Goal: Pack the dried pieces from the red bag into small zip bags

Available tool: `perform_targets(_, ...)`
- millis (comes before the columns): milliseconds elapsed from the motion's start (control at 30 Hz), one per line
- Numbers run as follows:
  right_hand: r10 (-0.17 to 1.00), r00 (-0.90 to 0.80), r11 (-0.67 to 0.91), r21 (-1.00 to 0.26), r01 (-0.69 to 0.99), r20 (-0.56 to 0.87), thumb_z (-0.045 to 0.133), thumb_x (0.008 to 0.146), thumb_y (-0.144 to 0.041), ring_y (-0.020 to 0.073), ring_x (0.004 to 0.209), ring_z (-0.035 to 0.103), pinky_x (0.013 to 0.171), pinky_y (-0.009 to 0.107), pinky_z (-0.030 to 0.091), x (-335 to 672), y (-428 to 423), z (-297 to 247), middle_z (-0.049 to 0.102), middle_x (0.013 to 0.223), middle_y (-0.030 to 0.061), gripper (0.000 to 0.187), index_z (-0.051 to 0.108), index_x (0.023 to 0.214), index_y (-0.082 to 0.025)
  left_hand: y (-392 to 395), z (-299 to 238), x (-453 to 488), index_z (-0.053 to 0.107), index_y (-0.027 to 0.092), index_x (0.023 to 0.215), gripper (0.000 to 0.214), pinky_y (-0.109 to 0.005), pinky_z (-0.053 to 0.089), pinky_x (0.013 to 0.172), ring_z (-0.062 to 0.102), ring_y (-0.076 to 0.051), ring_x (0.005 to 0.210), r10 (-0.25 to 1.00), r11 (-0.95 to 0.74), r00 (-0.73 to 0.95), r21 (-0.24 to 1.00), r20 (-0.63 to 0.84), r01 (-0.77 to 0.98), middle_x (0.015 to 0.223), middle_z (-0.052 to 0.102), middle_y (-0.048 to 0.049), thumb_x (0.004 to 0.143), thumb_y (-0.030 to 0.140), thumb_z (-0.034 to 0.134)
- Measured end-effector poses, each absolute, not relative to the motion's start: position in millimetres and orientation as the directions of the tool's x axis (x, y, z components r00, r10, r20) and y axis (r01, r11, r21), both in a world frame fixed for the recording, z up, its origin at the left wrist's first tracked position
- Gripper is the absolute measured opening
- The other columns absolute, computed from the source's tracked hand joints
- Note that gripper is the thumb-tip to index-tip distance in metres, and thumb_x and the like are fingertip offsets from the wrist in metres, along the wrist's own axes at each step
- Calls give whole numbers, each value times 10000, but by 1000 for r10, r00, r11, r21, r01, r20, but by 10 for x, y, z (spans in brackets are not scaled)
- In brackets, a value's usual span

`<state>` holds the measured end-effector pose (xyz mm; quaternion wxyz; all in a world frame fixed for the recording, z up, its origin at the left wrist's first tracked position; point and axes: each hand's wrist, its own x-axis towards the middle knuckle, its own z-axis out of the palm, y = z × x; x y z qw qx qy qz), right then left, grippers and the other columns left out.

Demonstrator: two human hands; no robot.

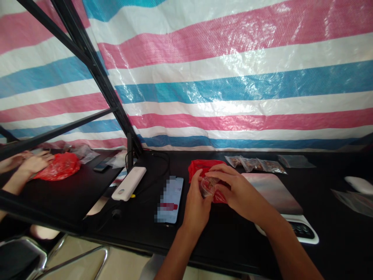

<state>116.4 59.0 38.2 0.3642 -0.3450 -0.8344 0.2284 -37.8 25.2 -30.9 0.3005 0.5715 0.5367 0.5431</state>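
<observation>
Between my two hands is a small clear plastic bag (207, 186) with brownish bits in it. My left hand (197, 198) grips the bag's left side, thumb and fingers curled round it. From the right, my right hand (233, 186) pinches the bag's other side with thumb and fingers. Just behind and under the hands lies a red plastic bag (204, 165), partly hidden by them. Several filled clear bags (256, 165) lie in a row beyond my right hand. What the brown bits are is too small to tell.
Left of my hands lie a lit phone (171, 200) and a white power bank (129, 183) with cables. To the right are a pinkish-grey flat pad (274, 192), flat clear bags (295, 161) and a white mouse (361, 184). Past the black frame (101, 83), another person's hands touch a red bag (62, 166).
</observation>
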Motion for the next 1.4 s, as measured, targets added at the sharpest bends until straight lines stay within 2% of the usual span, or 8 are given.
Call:
perform_targets(133, 756, -466, 646, -640, 416, 460, 538, 879, -55, 228, 1192, 615, 1081, 428, 485, 1155, 588, 384, 664, 1272, 56, 419, 729, 1172, -286, 251, -282, -367, 444, 246, 1441, 573, -442, 507, 999, 639, -259, 1125, 942, -234, -175, 933, 288, 275, 1237, 625, -97, 915, 280, 670)
perform_targets(433, 775, -489, 611, -671, 420, 400, 519, 879, -48, 228, 1210, 602, 1089, 440, 479, 1153, 565, 412, 648, 1290, 71, 417, 721, 1177, -260, 249, -280, -375, 460, 242, 1439, 603, -460, 487, 1047, 627, -270, 1174, 937, -239, -184, 931, 296, 277, 1273, 631, -97, 877, 182, 669)
perform_targets(667, 760, -498, 633, -649, 421, 419, 494, 878, -37, 237, 1211, 604, 1088, 457, 486, 1131, 540, 406, 645, 1292, 77, 445, 718, 1186, -266, 254, -302, -369, 458, 247, 1442, 623, -464, 499, 1045, 628, -274, 1193, 928, -267, -173, 914, 329, 304, 1308, 629, -101, 861, 156, 663)
perform_targets(1000, 794, -421, 602, -664, 444, 439, 532, 918, -120, 230, 1155, 630, 1056, 421, 500, 1178, 587, 445, 658, 1250, 75, 352, 714, 1185, -259, 234, -246, -354, 451, 240, 1435, 547, -417, 524, 968, 661, -235, 1066, 936, -232, -185, 919, 300, 319, 1197, 647, -82, 927, 261, 651)
perform_targets(1100, 834, -315, 551, -641, 534, 454, 542, 938, -181, 248, 1129, 637, 1052, 445, 491, 1233, 680, 329, 665, 1226, 90, 314, 703, 1202, -238, 235, -237, -350, 468, 244, 1412, 485, -424, 506, 999, 648, -241, 1107, 909, -253, -238, 906, 343, 339, 1230, 640, -89, 959, 314, 627)
perform_targets(1200, 851, -331, 522, -593, 613, 407, 575, 929, -210, 280, 1121, 636, 1042, 497, 480, 1269, 755, 183, 700, 1197, 107, 334, 689, 1242, -220, 234, -213, -349, 465, 249, 1400, 444, -438, 474, 1049, 610, -250, 1188, 859, -283, -322, 894, 397, 348, 1306, 601, -101, 988, 358, 591)
perform_targets(1333, 835, -377, 549, -595, 587, 400, 611, 916, -224, 296, 1175, 611, 1076, 533, 437, 1225, 716, 213, 702, 1245, 111, 314, 694, 1218, -213, 226, -180, -351, 432, 245, 1430, 495, -408, 469, 1047, 590, -243, 1201, 784, -333, -408, 872, 467, 360, 1314, 569, -110, 982, 365, 606)
perform_targets(1400, 838, -370, 544, -664, 513, 400, 588, 951, -265, 257, 1107, 637, 1034, 471, 472, 1165, 623, 336, 716, 1176, 82, 214, 704, 1128, -231, 221, -185, -354, 418, 249, 1445, 521, -397, 462, 1045, 580, -239, 1198, 751, -363, -420, 850, 510, 382, 1296, 558, -108, 973, 341, 617)
